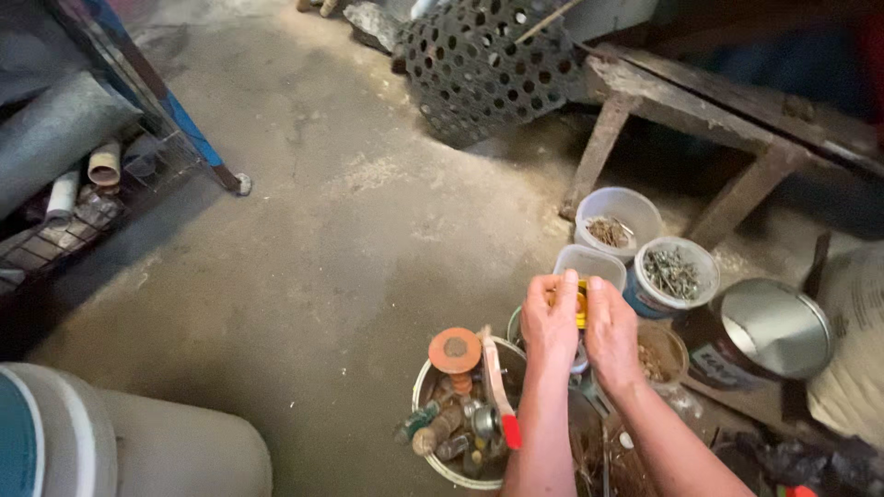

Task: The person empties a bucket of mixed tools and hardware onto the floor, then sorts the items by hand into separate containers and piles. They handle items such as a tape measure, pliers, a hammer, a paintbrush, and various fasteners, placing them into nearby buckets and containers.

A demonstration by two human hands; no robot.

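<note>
Head view: a workshop corner seen from above, both hands raised over a cluster of containers.
Floor: bare grey concrete floor [350,212], stained and dusty, lit from the upper left.
Left edge: a blue metal rack [175,115] holding rolled sheet and short pipe pieces.
Lower left: a pale plastic barrel [138,442] lying close to the camera.
Upper centre: a perforated dark metal sheet [483,64] leaning near a rough wooden bench [700,106].
Containers: a white tub of rusty screws [615,221], a tub of grey screws [677,274] and an empty clear tub [589,265] stand just beside one another under the bench; a large paint can [769,333] with a shiny lid sits to their right.
Bucket: a white bucket of tools [465,405] sits below the hands, with a red-tipped wooden handle sticking out.
Left hand [550,324]: back toward the camera, fingers curled and pinched onto the left side of a small yellow object [580,304].
Right hand [610,329]: mirrored pose, fingertips closed on the object's right side.
Yellow object: held between both hands, above the bucket and just in front of the clear tub; mostly hidden, so its kind cannot be told.
</note>
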